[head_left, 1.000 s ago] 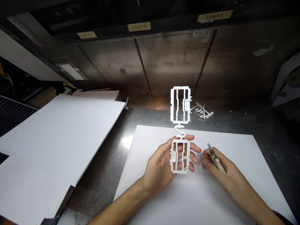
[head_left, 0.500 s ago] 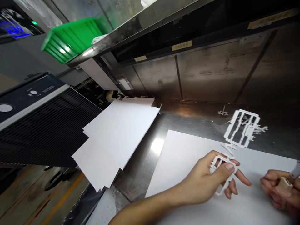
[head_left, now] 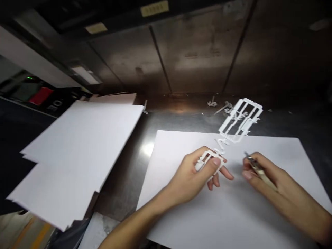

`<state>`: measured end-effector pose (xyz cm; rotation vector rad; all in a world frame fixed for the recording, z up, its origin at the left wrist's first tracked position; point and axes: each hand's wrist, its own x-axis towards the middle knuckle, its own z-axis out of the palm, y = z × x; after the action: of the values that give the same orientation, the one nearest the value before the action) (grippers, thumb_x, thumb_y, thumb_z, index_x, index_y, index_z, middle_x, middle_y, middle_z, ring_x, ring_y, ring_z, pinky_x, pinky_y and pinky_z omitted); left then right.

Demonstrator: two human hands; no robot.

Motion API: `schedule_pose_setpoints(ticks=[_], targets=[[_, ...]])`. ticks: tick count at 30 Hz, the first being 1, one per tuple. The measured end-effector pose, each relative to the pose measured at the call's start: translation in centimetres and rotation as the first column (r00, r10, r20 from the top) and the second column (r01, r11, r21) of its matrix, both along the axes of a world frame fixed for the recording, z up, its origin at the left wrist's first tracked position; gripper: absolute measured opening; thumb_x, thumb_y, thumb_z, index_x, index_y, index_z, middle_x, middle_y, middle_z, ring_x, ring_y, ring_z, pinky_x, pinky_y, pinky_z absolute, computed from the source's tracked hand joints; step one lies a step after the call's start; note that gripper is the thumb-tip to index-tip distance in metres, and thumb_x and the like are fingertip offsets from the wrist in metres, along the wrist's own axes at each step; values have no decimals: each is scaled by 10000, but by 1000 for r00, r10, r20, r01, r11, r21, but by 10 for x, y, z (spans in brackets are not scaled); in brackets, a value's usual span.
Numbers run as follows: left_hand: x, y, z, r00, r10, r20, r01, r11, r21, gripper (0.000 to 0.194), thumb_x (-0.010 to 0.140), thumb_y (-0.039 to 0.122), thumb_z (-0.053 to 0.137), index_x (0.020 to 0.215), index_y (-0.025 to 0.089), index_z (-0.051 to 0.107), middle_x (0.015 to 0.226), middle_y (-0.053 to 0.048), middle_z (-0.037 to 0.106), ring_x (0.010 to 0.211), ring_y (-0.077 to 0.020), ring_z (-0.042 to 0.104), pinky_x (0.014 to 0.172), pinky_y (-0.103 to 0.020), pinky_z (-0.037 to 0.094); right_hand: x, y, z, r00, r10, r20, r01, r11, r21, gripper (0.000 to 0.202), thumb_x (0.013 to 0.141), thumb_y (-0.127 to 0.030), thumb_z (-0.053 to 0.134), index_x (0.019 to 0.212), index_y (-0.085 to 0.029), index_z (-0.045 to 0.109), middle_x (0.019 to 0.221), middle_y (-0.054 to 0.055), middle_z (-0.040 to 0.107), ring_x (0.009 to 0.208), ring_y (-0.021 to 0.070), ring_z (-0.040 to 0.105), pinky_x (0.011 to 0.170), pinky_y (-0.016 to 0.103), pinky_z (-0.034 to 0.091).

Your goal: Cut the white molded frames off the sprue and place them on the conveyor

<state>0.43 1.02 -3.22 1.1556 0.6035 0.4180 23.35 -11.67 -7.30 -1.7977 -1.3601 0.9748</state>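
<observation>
My left hand [head_left: 197, 173] is closed on a white plastic frame [head_left: 204, 159], its thumb pressed across the top and the lower fingers partly spread. My right hand [head_left: 269, 183] grips a craft knife [head_left: 263, 176] with a beige handle; its grey tip points up and left, apart from the frame. Both hands are over a white sheet [head_left: 171, 148] on the metal bench. Past the left hand, a larger white plastic frame [head_left: 233, 121] lies across the sheet's far edge, with curved white plastic scraps [head_left: 220, 145] between it and the held frame.
Stacked white sheets [head_left: 85, 135] lie to the left on the metal bench [head_left: 129, 173]. Thin white trimmings [head_left: 212, 102] are scattered near the back. A metal back panel [head_left: 197, 62] with dark seams rises behind, under a dark rail bearing yellowish labels [head_left: 155, 8].
The view has swung right and down, so the green bin has left it. My right hand has turned, and the knife's tip now shows. The left hand keeps its hold on the frame.
</observation>
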Motion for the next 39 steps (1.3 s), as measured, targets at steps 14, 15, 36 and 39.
schedule_pose_setpoints(ticks=[14, 15, 36, 39], targets=[[-2, 6, 5, 982, -129, -137, 152, 973, 174, 213, 1130, 386, 599, 1049, 191, 628, 1018, -32, 819, 700, -120, 664, 615, -249, 573, -5, 4, 30, 990, 139, 35, -129, 972, -197, 150, 1037, -302, 627, 900, -243, 609, 747, -42, 553, 687, 178, 478, 620, 310, 351], [-2, 6, 5, 980, -136, -148, 162, 970, 183, 214, 1132, 388, 594, 1049, 195, 632, 1019, -26, 818, 704, -120, 664, 617, -249, 575, -6, 5, 31, 989, 144, 27, -135, 970, -200, 151, 1038, -310, 631, 904, -243, 616, 755, -38, 571, 693, 181, 494, 622, 309, 356], [2, 6, 2, 981, -143, -134, 172, 956, 237, 199, 1094, 224, 608, 936, 169, 716, 897, 12, 794, 682, -72, 688, 628, -135, 565, -2, 7, 39, 980, 192, -57, -200, 925, -323, 120, 1051, -288, 624, 946, -237, 654, 790, -25, 569, 707, 193, 460, 617, 322, 344], [1, 6, 1, 981, -140, -132, 169, 955, 244, 156, 1055, 159, 646, 916, 169, 718, 874, 19, 794, 672, -72, 689, 595, -119, 544, -2, 7, 41, 978, 198, -67, -209, 923, -325, 140, 1066, -283, 613, 946, -235, 669, 775, -23, 515, 709, 194, 442, 624, 322, 343]])
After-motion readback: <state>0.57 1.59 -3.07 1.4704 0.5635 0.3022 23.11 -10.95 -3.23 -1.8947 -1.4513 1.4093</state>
